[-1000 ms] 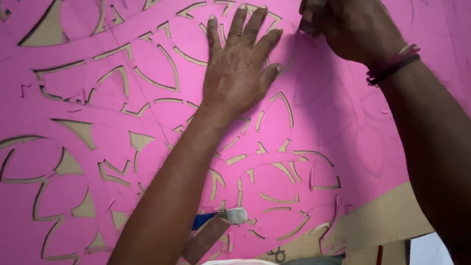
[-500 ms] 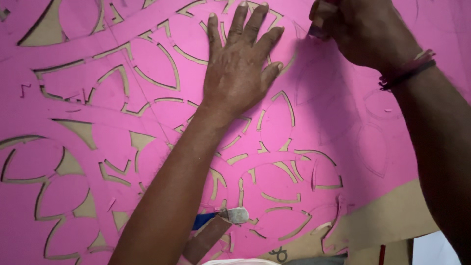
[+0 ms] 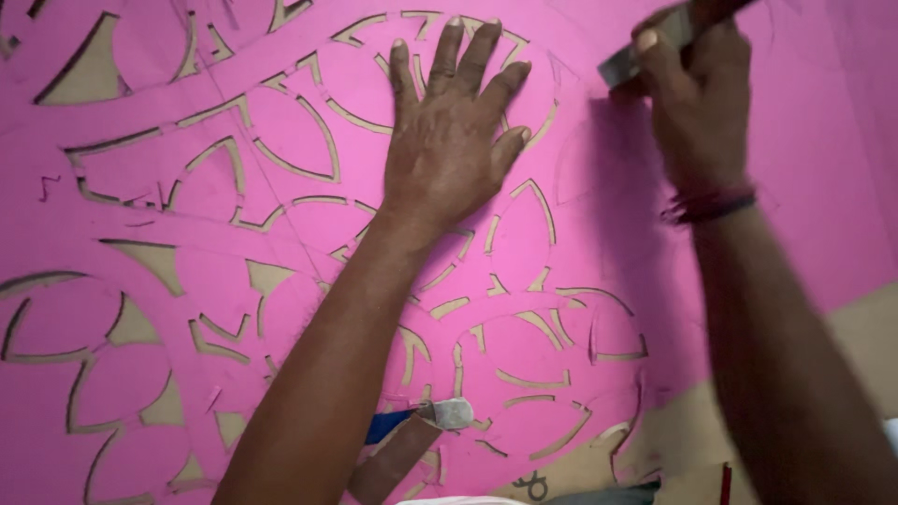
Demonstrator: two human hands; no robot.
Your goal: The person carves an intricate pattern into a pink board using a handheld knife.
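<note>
- The left hand [image 3: 449, 150] lies flat on the pink sheet [image 3: 804, 159], palm down, fingers spread and pointing away from the person, pressing on a cut petal pattern.
- The right hand [image 3: 697, 103] is closed around a grey cutter [image 3: 645, 51], thumb on top of it. The cutter's lower end meets the sheet just right of the left hand's fingertips; the tip itself is too blurred to make out.
- A red thread band [image 3: 708, 204] circles the right wrist.
- The sheet covers nearly the whole view. Its left and centre carry curved slits and petal-shaped holes, with tan board [image 3: 140, 327] showing through them. The part to the right, around the cutter, is uncut, with faint drawn curves.
- Bare tan board also shows at the lower right, past the sheet's edge.
- Near the bottom edge, beside the left forearm, lies a tool [image 3: 412, 440] with a brown handle, a blue part and a pale rounded end, resting on the sheet.
</note>
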